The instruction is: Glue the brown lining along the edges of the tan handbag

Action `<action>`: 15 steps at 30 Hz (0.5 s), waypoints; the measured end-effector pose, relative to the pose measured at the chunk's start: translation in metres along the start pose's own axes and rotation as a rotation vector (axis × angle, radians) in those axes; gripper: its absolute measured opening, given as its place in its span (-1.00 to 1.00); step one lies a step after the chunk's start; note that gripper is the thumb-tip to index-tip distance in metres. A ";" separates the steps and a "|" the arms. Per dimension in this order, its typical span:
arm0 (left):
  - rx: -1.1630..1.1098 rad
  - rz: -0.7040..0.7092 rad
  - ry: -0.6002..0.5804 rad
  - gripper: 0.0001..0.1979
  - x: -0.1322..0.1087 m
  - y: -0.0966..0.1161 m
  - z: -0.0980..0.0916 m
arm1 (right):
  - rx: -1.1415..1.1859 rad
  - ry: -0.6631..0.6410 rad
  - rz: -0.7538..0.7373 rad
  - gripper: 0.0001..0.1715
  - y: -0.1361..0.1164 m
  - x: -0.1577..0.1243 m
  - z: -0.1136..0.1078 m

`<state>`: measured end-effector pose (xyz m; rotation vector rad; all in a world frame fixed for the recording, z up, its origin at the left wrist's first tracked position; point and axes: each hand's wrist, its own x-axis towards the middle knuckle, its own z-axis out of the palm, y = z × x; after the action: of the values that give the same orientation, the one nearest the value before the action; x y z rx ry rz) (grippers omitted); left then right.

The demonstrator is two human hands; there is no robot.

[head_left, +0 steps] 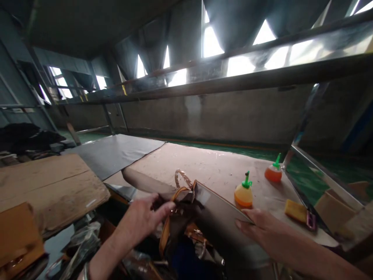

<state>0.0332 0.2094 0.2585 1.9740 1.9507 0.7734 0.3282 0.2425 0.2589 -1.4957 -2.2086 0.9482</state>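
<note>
On the paper-covered surface (204, 163) stand two squat orange plastic bottles with green nozzles (243, 193) (273, 171), near a yellow sponge block (295, 210); a grey sheet (113, 151) lies farther back.
</note>
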 end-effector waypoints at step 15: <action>-0.120 0.169 -0.212 0.18 0.110 -0.021 0.022 | 0.567 -0.113 -0.135 -0.65 0.002 0.056 0.053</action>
<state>0.0226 0.3223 0.2493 2.0736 1.5979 0.6719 0.2758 0.2758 0.2132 -1.0397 -1.8507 1.4815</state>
